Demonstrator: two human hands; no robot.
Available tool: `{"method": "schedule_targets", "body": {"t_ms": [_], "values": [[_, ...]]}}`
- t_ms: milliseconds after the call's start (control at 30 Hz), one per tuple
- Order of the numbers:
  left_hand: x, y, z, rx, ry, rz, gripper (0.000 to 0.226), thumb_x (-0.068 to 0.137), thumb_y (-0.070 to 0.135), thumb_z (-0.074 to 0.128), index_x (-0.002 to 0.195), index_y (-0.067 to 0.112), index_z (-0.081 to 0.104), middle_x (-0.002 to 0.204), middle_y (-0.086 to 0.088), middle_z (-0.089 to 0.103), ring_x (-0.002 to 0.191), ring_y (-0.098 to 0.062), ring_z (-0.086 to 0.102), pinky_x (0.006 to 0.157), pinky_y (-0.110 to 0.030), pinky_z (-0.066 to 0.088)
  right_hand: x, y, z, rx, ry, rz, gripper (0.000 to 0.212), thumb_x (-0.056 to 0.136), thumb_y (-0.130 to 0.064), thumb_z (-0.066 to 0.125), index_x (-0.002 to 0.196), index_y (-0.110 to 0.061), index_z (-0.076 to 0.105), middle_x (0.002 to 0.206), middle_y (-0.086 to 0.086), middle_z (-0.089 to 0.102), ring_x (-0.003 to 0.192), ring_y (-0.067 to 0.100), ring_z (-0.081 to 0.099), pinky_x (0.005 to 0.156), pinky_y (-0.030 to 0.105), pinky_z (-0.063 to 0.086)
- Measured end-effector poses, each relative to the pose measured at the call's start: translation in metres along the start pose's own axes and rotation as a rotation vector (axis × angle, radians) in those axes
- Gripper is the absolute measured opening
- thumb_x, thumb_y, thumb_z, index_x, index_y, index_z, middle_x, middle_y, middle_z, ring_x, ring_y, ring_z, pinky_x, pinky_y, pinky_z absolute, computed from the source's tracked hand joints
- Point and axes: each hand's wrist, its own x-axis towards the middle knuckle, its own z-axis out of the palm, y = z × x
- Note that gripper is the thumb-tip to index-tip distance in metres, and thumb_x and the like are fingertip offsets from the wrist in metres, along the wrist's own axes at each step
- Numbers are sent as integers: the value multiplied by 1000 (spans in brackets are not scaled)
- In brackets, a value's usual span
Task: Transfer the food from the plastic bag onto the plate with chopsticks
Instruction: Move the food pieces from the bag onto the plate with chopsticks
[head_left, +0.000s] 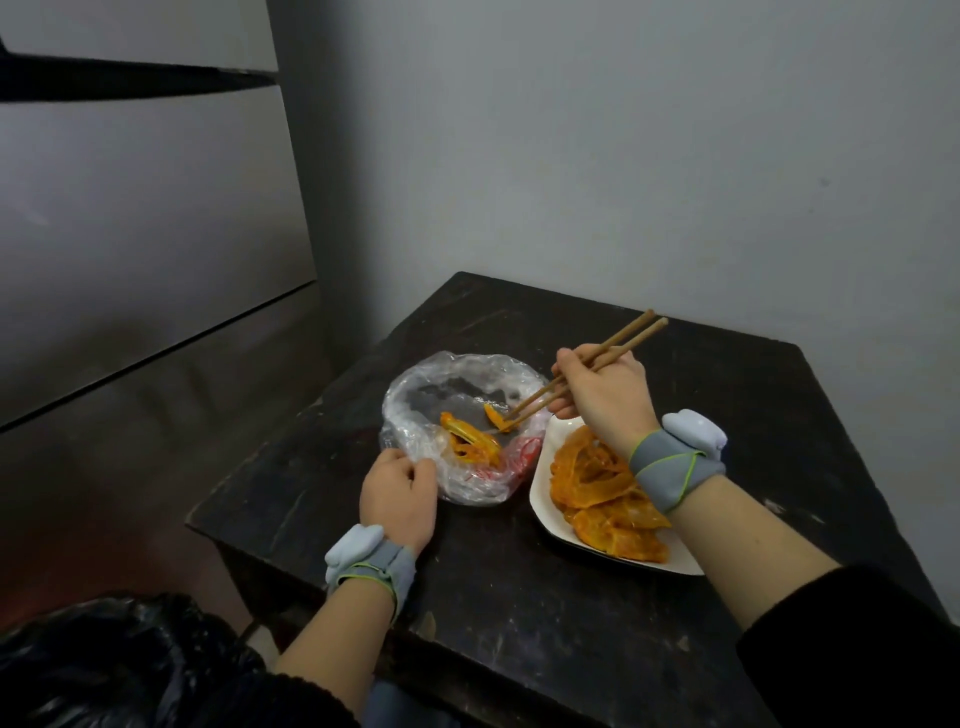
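Nearest, at lower left, a crumpled black plastic sack (104, 660) sits beside the dark, worn wooden table (519, 597).

The left hand (399, 499) rests at the near rim of the clear crumpled plastic bag (452, 384), its fingers curled onto the film. The bag lies open. It contains a few orange, oily food strips (470, 441).

Touching the bag's right side is a white rounded-corner plate (540, 493), which carries a heap of the same orange food (597, 483).

The right hand (602, 395) is above the plate's far corner, fingers gripping brown wooden chopsticks (631, 344). The tips reach into the bag at an orange piece (496, 415).

Bare table surface lies beyond and to the right. The far table edge meets a grey wall (623, 156).
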Motion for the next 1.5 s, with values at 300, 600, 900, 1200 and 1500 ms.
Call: {"method": "schedule_targets", "body": {"t_ms": [300,600,900,1200,1500], "values": [[1,-2,2,5,3,-16,43,87,15,50,46,10,41,71,0,43,56,-13,40,59,-28,30,3,6,22,-272,-23,-172,32,96,-27,54,77,-5,67,71,12,69,70,26,70,75,47,58],[1,0,0,5,-6,-7,43,86,14,50,46,13,37,67,1,40,56,-14,38,59,-28,28,12,21,19,53,168,54,37,95,-34,54,93,1,65,79,20,71,59,28,71,57,35,61],[1,-1,2,48,-4,1,40,87,17,49,49,9,41,70,-2,42,57,-13,39,59,-29,29,14,9,-34,477,152,376,29,101,-23,47,89,-1,60,80,19,68,66,25,73,54,28,60],[1,-2,2,60,-16,8,38,89,19,48,52,7,47,78,-8,49,62,-18,43,61,-32,33,31,8,-116,360,96,355,29,102,-16,41,82,-1,54,74,17,62,48,18,69,41,21,53],[1,-4,3,85,-1,27,38,88,19,49,56,-1,52,79,-10,50,62,-22,46,56,-31,32,23,-1,-130,86,28,399,27,100,-14,43,82,1,55,71,20,62,43,21,67,38,23,53]]}}
